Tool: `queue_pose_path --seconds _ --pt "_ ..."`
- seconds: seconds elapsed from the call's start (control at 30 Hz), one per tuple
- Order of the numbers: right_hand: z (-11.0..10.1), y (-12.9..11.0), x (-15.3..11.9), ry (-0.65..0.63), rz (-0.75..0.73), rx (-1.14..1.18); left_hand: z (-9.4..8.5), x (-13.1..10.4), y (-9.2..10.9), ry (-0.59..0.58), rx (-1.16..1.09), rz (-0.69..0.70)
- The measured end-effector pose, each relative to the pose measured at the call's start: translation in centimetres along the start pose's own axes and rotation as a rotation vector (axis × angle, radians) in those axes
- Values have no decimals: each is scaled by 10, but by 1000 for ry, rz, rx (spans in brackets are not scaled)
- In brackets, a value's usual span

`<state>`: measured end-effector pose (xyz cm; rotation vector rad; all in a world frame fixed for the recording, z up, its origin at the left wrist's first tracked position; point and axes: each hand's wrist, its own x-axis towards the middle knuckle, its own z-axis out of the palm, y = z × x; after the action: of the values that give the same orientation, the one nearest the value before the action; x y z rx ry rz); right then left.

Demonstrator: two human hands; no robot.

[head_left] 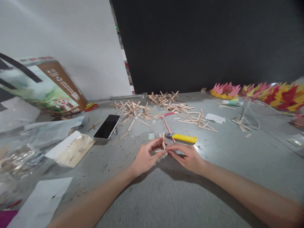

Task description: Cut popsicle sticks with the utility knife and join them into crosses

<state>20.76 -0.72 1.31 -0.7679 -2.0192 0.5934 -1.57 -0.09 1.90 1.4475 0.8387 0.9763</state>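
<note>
Near the middle of the grey table (152, 196), my left hand (148, 156) pinches a small piece made of crossed wooden sticks (163, 144). The fingertips of my right hand (187, 156) are closed on the same piece from the right side. Just beyond my right hand lies a yellow utility knife (184, 138), beside a red-and-white striped strip (167, 126). Farther back are piles of wooden sticks, many joined as crosses (133, 109). A small pale square (151, 136) lies beyond my left hand.
A black phone (107, 127) lies left of the sticks. Packets, a paper sheet (42, 199) and a printed bag (52, 88) fill the left side. At the back right are a glue tube (232, 103), a white cable and pink, red and yellow paper decorations (282, 95).
</note>
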Motion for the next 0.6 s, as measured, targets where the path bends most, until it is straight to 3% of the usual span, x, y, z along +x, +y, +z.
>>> queue_pose_path --seconds 0.6 --pt "2 0 -3 -22 20 2 -1 1 0 -18 55 6"
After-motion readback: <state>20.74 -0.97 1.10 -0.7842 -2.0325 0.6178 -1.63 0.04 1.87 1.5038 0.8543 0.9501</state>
